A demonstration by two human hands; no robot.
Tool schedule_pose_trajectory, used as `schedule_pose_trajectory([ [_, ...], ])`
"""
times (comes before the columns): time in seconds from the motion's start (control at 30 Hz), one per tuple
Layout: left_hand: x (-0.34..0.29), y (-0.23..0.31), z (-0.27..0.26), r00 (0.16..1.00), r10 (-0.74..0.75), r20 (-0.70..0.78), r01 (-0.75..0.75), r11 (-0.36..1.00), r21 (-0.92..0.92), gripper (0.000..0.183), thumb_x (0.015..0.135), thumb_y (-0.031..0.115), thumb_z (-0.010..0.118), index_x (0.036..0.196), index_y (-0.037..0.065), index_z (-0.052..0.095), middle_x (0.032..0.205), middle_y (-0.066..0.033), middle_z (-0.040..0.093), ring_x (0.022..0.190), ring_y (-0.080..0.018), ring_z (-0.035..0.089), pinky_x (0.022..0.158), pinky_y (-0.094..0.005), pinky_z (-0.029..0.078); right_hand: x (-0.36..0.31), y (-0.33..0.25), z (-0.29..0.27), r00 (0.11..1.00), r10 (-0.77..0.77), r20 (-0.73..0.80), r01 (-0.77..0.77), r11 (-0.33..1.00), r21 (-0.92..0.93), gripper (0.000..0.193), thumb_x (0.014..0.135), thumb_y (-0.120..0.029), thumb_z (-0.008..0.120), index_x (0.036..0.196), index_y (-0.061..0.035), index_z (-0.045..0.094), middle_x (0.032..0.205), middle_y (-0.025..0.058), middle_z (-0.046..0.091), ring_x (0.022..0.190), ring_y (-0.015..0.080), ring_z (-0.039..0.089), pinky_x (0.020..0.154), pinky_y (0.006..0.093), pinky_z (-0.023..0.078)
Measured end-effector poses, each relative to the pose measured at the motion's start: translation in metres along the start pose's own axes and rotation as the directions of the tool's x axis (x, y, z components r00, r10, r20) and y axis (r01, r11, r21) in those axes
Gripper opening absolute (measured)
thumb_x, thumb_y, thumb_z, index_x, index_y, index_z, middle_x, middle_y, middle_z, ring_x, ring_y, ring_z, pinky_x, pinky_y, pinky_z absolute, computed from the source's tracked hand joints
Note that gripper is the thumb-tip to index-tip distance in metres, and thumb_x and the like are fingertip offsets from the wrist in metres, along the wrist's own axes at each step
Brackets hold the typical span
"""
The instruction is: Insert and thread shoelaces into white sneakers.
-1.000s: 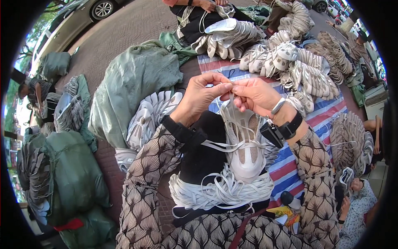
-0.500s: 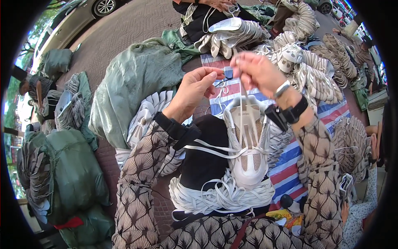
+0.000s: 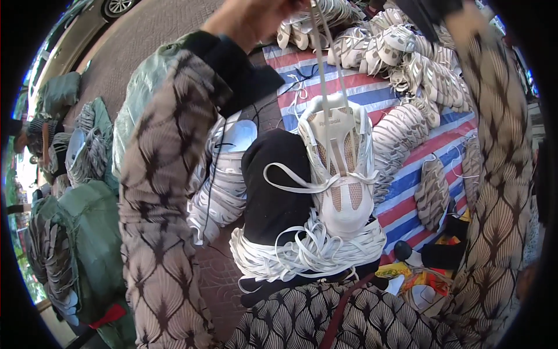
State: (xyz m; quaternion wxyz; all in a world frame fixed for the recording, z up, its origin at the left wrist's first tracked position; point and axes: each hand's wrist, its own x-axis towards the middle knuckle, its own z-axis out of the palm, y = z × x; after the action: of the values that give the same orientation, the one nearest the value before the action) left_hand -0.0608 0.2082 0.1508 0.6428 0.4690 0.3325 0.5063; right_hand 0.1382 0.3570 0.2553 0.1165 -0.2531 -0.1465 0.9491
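Note:
A white and beige sneaker (image 3: 343, 216) rests toe toward me on my lap, beside a black cloth-covered shape (image 3: 276, 174). Two pale shoelace strands (image 3: 321, 67) run taut from its eyelets to the upper edge. My left hand (image 3: 256, 20) is at the top, its fingers closed where the strands meet and partly cut off by the edge. A white lace loop (image 3: 285, 177) lies across the sneaker's front and sticks out leftward. My right forearm reaches up at the right; its hand is outside the picture. Below the sneaker lies a heap of loose white laces (image 3: 290, 256).
Rows of nested shoe uppers (image 3: 398, 134) lie on a striped red, white and blue sheet (image 3: 401, 218). More white uppers (image 3: 215, 200) stand left of the black cloth. Green sacks (image 3: 96, 232) stand at the far left. Colourful packaging (image 3: 427, 279) lies at lower right.
Both hands have risen and spread apart, the right one leaving the picture. The lace strands are drawn up higher, and the loop at the left of the sneaker is shorter.

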Motion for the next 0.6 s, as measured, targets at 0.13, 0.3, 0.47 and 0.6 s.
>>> schedule_pose_trajectory([
  [0.13, -0.001, 0.002, -0.014, 0.996, 0.079, -0.051, -0.085, 0.987, -0.137, 0.017, 0.098, 0.014, 0.040, 0.092, 0.004, 0.054, 0.075, 0.0013, 0.053, 0.064, -0.0079, 0.052, 0.060, -0.0195, 0.047, 0.000, 0.166, -0.078, 0.941, -0.321, 0.105, 0.262, 0.497, -0.827, 0.035, 0.095, -0.026, 0.048, 0.120, -0.0018, 0.051, 0.102, 0.0123, 0.062, 0.076, 0.0181, 0.065, 0.069, 0.0305, 0.055],
  [0.3, -0.022, -0.046, -0.022, 0.996, 0.088, 0.034, -0.094, 0.908, 0.409, 0.019, 0.097, 0.017, 0.043, 0.099, 0.000, 0.052, 0.086, -0.0068, 0.059, 0.067, -0.0155, 0.056, 0.065, -0.0275, 0.050, 0.010, 0.225, -0.059, 0.971, -0.230, 0.070, 0.169, 0.445, -0.880, 0.029, 0.097, -0.026, 0.045, 0.093, -0.0005, 0.059, 0.076, 0.0050, 0.060, 0.072, 0.0132, 0.062, 0.065, 0.0256, 0.054],
  [0.47, -0.116, -0.079, 0.003, 0.870, 0.493, 0.003, -0.244, 0.425, 0.872, 0.031, 0.080, 0.004, 0.059, 0.110, 0.001, 0.051, 0.092, -0.0177, 0.059, 0.072, -0.0249, 0.057, 0.065, -0.0335, 0.046, 0.008, 0.075, -0.095, 0.876, -0.472, 0.100, 0.464, 0.880, 0.099, 0.018, 0.094, -0.015, 0.043, 0.084, -0.0035, 0.053, 0.067, 0.0043, 0.055, 0.058, 0.0157, 0.055, 0.067, 0.0395, 0.056],
  [0.6, -0.183, -0.093, 0.021, 0.955, 0.289, 0.062, -0.190, 0.439, 0.878, 0.029, 0.077, 0.002, 0.062, 0.105, 0.002, 0.056, 0.091, -0.0131, 0.056, 0.076, -0.0300, 0.056, 0.067, -0.0353, 0.047, 0.016, 0.095, -0.103, 0.841, -0.497, 0.215, 0.535, 0.823, -0.191, 0.019, 0.095, -0.019, 0.044, 0.086, -0.0050, 0.053, 0.071, 0.0040, 0.057, 0.061, 0.0184, 0.057, 0.067, 0.0389, 0.054],
])
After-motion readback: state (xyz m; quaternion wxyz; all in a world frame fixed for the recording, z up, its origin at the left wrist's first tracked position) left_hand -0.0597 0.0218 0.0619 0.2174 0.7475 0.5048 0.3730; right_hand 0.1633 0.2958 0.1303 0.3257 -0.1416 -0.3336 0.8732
